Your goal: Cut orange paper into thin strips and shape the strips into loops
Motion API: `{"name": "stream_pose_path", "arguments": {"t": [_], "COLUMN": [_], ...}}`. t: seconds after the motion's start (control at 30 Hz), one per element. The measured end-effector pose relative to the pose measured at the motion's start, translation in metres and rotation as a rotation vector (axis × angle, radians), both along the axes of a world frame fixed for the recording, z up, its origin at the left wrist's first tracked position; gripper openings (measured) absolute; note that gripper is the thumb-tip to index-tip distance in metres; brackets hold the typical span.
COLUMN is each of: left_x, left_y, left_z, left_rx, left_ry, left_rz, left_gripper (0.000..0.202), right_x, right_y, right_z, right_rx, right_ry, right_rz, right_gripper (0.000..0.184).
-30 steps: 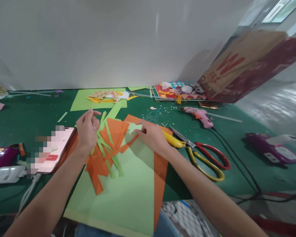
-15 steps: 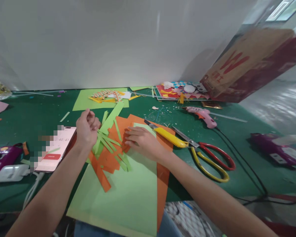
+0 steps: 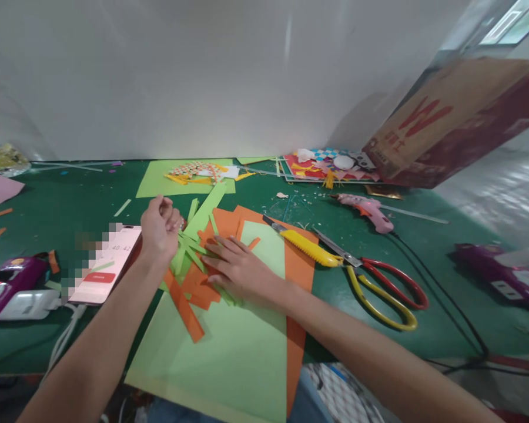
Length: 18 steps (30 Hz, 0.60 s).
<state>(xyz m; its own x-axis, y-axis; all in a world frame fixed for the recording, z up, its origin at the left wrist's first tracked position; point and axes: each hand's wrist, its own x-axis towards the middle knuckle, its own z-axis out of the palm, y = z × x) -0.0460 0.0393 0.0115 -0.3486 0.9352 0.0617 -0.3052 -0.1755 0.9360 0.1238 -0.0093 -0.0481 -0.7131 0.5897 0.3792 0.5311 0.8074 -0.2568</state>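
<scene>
My left hand (image 3: 159,227) is curled into a loose fist at the left edge of a heap of green and orange paper strips (image 3: 194,267), and I cannot make out what its fingers pinch. My right hand (image 3: 235,265) lies flat with fingers stretched out, pressing on the same heap. The strips rest on a large light-green sheet (image 3: 229,346) that overlaps an orange sheet (image 3: 297,276) at the table's near edge.
A yellow utility knife (image 3: 306,245) and red-and-yellow scissors (image 3: 379,285) lie right of the sheets. A phone (image 3: 108,262) lies at the left, a pink glue gun (image 3: 368,210) behind, purple devices (image 3: 496,267) at both sides, paper crafts (image 3: 324,161) and a cardboard box (image 3: 454,120) at the back.
My right hand slid leftward onto the strip heap and flattened. My left hand closed from spread fingers into a fist. The strips were pushed together toward the left.
</scene>
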Motion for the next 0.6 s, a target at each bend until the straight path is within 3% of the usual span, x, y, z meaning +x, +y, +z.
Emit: {"name": "stream_pose_path", "arguments": {"t": [0.13, 0.23, 0.3, 0.37, 0.47, 0.6], "left_x": [0.001, 0.006, 0.010, 0.015, 0.020, 0.023], "left_y": [0.001, -0.001, -0.005, -0.012, -0.020, -0.022], "left_z": [-0.002, -0.001, 0.000, 0.001, -0.001, -0.006], "left_rx": [0.019, 0.063, 0.114, 0.178, 0.287, 0.167], "left_ry": [0.055, 0.109, 0.145, 0.211, 0.492, 0.718], "left_rz": [0.005, 0.031, 0.064, 0.098, 0.122, -0.082], "left_gripper": [0.028, 0.029, 0.029, 0.030, 0.034, 0.038], "right_x": [0.001, 0.003, 0.007, 0.012, 0.021, 0.026], "right_y": [0.001, 0.002, 0.002, 0.004, 0.010, 0.016], "right_z": [0.000, 0.008, 0.015, 0.023, 0.027, 0.024], "right_rx": [-0.070, -0.190, -0.330, -0.529, -0.795, -0.930], "right_ry": [0.071, 0.257, 0.453, 0.660, 0.885, 1.043], "right_rz": [0.011, 0.010, -0.036, -0.169, -0.322, -0.250], "right_gripper": [0.042, 0.036, 0.030, 0.024, 0.022, 0.027]}}
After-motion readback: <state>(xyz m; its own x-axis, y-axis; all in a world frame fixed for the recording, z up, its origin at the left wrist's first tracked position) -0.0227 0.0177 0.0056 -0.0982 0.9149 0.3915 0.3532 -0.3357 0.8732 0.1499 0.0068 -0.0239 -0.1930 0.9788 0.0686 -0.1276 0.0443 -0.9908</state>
